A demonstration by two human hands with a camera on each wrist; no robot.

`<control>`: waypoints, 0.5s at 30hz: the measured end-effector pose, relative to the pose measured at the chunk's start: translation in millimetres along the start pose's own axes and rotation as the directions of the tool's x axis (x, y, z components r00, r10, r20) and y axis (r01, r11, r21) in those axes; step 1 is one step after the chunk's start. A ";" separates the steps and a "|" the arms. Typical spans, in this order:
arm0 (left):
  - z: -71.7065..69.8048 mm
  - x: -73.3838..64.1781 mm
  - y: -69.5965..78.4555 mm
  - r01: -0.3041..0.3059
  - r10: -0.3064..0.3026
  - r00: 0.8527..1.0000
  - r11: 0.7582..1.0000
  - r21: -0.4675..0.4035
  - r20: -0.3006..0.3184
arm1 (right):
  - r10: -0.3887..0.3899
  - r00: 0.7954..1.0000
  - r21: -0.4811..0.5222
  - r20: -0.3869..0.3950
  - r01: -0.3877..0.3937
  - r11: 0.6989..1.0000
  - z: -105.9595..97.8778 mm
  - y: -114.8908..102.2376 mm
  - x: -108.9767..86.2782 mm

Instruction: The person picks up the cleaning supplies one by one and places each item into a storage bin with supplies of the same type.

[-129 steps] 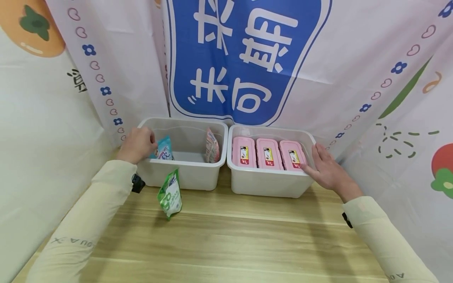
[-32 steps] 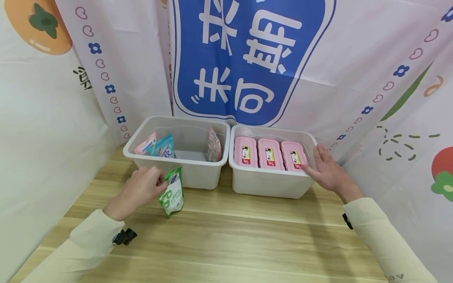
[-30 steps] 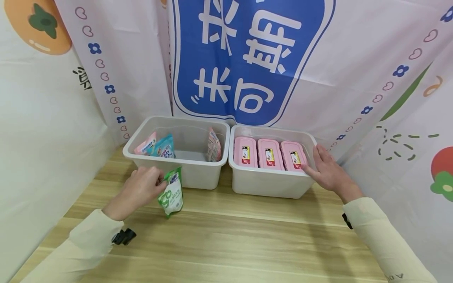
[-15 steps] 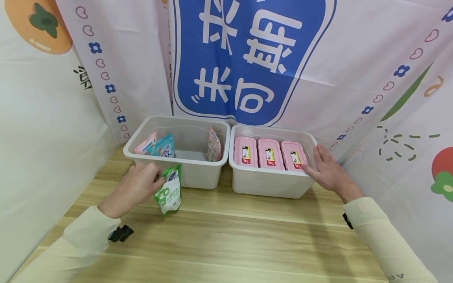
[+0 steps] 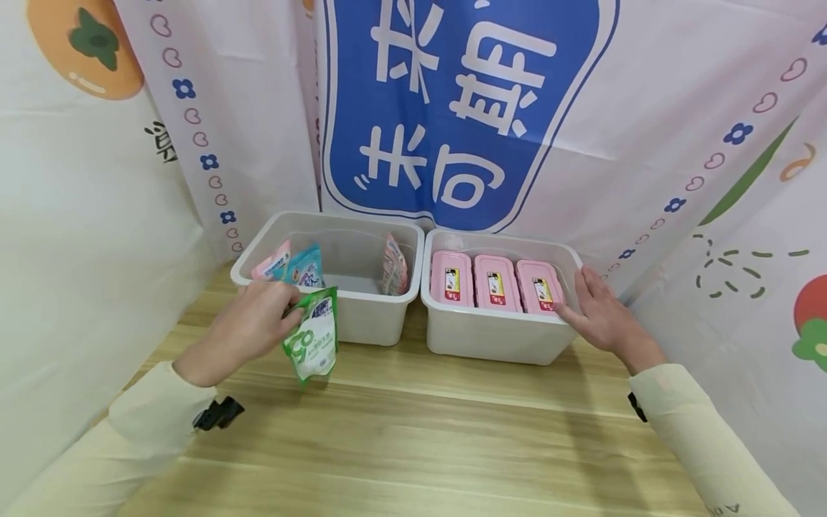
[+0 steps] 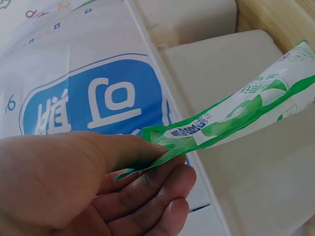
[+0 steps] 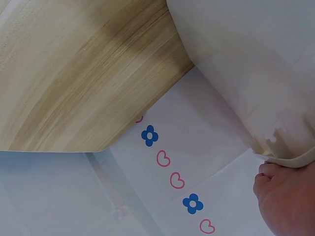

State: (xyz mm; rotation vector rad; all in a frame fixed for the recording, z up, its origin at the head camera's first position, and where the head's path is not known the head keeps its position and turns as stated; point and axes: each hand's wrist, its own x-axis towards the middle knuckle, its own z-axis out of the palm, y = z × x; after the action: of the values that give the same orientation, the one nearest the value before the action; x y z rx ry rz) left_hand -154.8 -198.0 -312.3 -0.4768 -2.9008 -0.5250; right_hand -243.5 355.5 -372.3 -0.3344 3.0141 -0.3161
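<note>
My left hand (image 5: 248,327) pinches the top edge of a green and white refill pouch (image 5: 314,337) between thumb and fingers. The pouch hangs in front of the left bin (image 5: 368,316), its lower end slightly above the table. In the left wrist view the pouch (image 6: 246,105) sticks out from the fingertips, before the pale bin wall. Inside the left bin, a pink pouch (image 5: 271,262) and a blue one (image 5: 305,267) lean at the left end, another pink pouch (image 5: 394,267) at the right. My right hand (image 5: 601,312) rests on the right bin's corner with fairly straight fingers.
The right bin (image 5: 497,337) stands beside the left one and holds three pink-lidded boxes (image 5: 496,282) in a row. Both bins stand on a wood-grain table (image 5: 413,431) against a printed cloth backdrop (image 5: 258,129); cloth also hangs at both sides.
My left hand left the blue pouch in the left bin, came down to the green and white pouch, took its top edge and raised it slightly. The right hand has stayed on the bin.
</note>
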 end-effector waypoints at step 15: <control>-37.8 12.3 20.9 -0.016 0.018 1.000 0.994 0.106 -0.016 | -0.010 1.000 -0.008 -0.019 0.010 1.000 2.3 0.3 0.2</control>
State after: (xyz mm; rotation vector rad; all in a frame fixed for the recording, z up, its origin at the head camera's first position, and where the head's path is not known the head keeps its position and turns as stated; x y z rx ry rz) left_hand -155.7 -189.7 -268.2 -0.4786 -2.8881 -0.3681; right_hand -243.6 355.3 -374.7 -0.3491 3.0336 -0.3097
